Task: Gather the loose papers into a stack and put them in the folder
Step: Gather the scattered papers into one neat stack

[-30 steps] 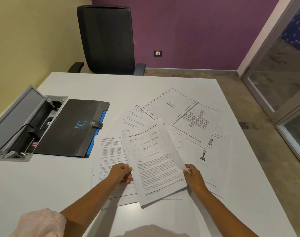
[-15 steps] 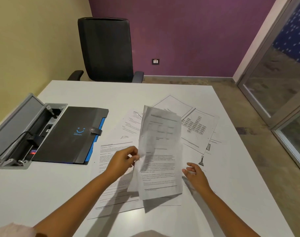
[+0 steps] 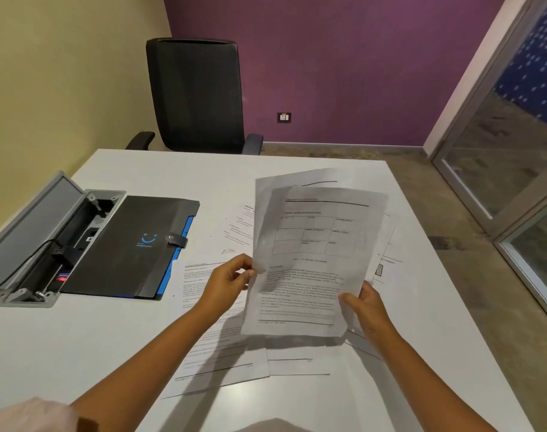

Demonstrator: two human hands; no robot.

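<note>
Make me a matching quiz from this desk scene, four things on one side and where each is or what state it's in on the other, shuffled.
Things:
1. black folder with blue edge
2. printed white sheets
3. black office chair
4. grey cable hatch

States:
A. lid raised, left table edge
B. lifted, pinched by left hand and right hand
C. strap fastened, flat on table
D. behind the table's far side

Pairs: 1-C, 2-B, 3-D, 4-A

Purple wall, black chair, white table, glass door.
</note>
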